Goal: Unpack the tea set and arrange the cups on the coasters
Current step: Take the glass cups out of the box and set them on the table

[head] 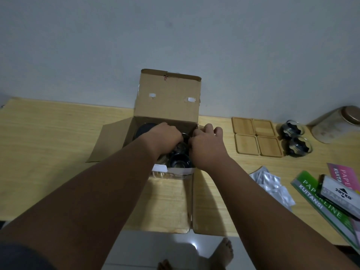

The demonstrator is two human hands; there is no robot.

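An open cardboard box [169,98] stands on the wooden table [48,137], its flaps spread out. Both my hands reach into it. My left hand [165,135] curls its fingers over dark glassware inside. My right hand [206,141] is at the box's right wall, fingers curled round something I cannot make out. A dark glass cup [180,160] shows in the box below my hands. To the right lie several square wooden coasters [257,138] in a block, bare. Two glass cups [292,128] [299,146] with dark inserts stand on the table just right of the coasters.
A tan lidded jar [335,123] stands at the far right by the wall. Clear plastic wrapping [272,184] lies near the table's front edge. Receipt books and a stamp-pad box [337,193] are stacked at the right. My bare feet show on the tiled floor below.
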